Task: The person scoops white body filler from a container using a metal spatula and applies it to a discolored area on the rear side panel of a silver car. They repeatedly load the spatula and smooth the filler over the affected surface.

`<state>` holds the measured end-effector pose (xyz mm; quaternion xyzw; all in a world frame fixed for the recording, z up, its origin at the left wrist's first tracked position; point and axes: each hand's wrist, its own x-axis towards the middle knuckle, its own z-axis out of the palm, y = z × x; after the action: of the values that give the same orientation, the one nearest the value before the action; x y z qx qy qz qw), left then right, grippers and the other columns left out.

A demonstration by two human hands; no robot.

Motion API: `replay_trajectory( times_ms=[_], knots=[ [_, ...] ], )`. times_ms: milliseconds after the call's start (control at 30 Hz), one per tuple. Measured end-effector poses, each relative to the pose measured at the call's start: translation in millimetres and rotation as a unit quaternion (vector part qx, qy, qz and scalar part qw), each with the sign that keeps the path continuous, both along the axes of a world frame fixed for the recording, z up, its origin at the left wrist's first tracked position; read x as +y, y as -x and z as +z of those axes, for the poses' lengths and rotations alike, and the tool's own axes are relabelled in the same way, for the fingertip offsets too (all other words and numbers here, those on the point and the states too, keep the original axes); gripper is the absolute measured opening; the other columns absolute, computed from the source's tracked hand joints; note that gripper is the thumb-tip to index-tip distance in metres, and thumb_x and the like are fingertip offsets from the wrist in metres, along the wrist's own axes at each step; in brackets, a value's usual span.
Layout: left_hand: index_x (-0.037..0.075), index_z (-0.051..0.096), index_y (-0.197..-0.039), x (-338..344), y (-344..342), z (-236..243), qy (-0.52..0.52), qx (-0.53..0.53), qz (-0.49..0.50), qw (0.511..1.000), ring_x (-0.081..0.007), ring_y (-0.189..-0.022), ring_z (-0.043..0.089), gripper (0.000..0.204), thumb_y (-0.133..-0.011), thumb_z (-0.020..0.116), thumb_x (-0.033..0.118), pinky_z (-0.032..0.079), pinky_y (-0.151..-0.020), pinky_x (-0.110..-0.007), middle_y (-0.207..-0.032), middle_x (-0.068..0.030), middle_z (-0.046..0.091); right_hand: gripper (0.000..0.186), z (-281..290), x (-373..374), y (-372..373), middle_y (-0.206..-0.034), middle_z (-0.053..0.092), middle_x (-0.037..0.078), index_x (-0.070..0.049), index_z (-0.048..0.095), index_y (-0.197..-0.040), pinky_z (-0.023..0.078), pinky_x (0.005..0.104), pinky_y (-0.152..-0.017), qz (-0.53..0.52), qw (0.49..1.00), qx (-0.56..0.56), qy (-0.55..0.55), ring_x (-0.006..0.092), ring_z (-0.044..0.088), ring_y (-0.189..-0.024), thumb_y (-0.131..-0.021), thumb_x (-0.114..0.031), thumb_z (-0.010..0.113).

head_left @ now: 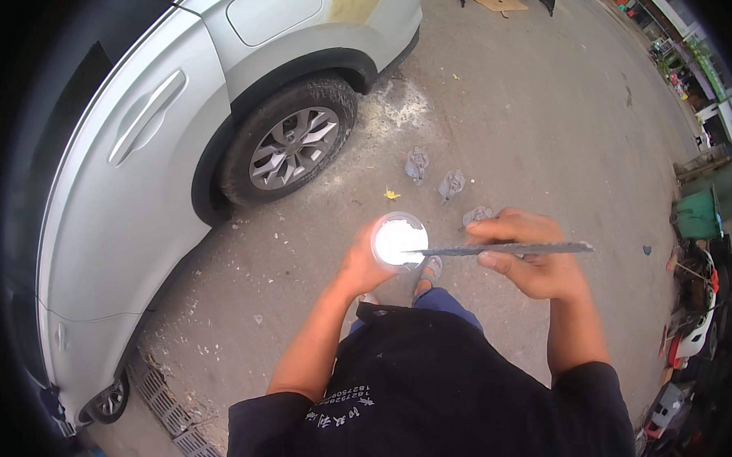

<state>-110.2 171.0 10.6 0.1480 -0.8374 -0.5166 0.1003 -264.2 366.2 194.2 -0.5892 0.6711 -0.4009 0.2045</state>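
My left hand [361, 257] is wrapped round a clear plastic cup [423, 228] in front of my body. Inside the cup lies a bright white substance [394, 239], so glaring that its texture cannot be made out. A long, thin, dark strip [457, 251] runs level from the cup to the right. Its left tip reaches over the rim into the white. Thumb and fingers of my right hand [539, 266] pinch this strip near its right part, and its far end sticks out past the hand.
A silver car [129, 231] with a yellowish patch [358, 0] above its rear wheel [293, 147] stands at left. Crumpled grey wads [451, 185] and a yellow scrap [391, 195] lie on the ground ahead. A drain grate [175, 412] is lower left; a green bin [698, 216] and clutter line the right.
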Motion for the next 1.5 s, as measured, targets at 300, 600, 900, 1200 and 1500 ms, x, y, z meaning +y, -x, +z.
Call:
replay_trajectory(
  times_ms=[300,600,900,1200,1500],
  knots=[
    [0.007,0.052,-0.131,-3.8,6.0,-8.0,0.06,0.024,0.01,0.998,-0.0335,-0.119,0.053,0.073,-0.066,0.084,0.022,0.043,-0.102,-0.041,-0.125,-0.0143,0.058,0.036,-7.3,-6.9,-3.0,-0.089,0.067,0.008,-0.004,0.065,-0.117,0.05,0.0282,-0.066,-0.01,0.997,0.004,0.07,0.018,0.063,-0.077,-0.083,-0.004,0.073],
    [0.006,0.052,-0.131,-4.6,11.7,-13.4,0.012,0.029,0.006,1.0,-0.0309,-0.12,0.054,0.079,-0.063,0.087,0.025,0.043,-0.103,-0.04,-0.128,-0.0138,0.057,0.038,-3.1,8.3,7.9,-0.098,0.068,0.01,-0.005,0.066,-0.119,0.052,0.0318,-0.069,-0.02,0.999,0.01,0.028,0.0196,0.067,-0.078,-0.082,-0.005,0.072],
    [0.007,0.053,-0.13,-2.2,12.4,-3.3,0.005,0.013,-0.003,1.0,-0.0282,-0.118,0.057,0.078,-0.063,0.089,0.024,0.046,-0.1,-0.039,-0.126,-0.0125,0.058,0.037,1.5,1.5,5.8,-0.095,0.07,0.011,-0.007,0.068,-0.117,0.053,0.0324,-0.069,0.007,0.999,0.028,0.021,0.02,0.066,-0.077,-0.081,-0.008,0.075],
    [0.007,0.054,-0.131,-6.5,12.8,-1.9,-0.062,0.002,-0.099,0.993,-0.0319,-0.122,0.053,0.073,-0.067,0.082,0.027,0.042,-0.104,-0.042,-0.128,-0.0142,0.058,0.036,-0.9,4.1,9.6,-0.088,0.068,0.01,-0.001,0.067,-0.115,0.051,0.0292,-0.067,0.031,0.999,0.018,0.03,0.0177,0.065,-0.076,-0.08,-0.004,0.074],
    [0.008,0.053,-0.133,-9.1,11.8,4.9,-0.126,-0.041,-0.135,0.982,-0.0287,-0.121,0.056,0.077,-0.065,0.084,0.026,0.045,-0.102,-0.039,-0.128,-0.0122,0.06,0.032,-4.1,6.0,7.3,-0.088,0.069,0.01,0.0,0.066,-0.113,0.051,0.0285,-0.067,0.022,0.998,-0.032,0.039,0.0179,0.066,-0.079,-0.082,-0.006,0.073]
  ],
)
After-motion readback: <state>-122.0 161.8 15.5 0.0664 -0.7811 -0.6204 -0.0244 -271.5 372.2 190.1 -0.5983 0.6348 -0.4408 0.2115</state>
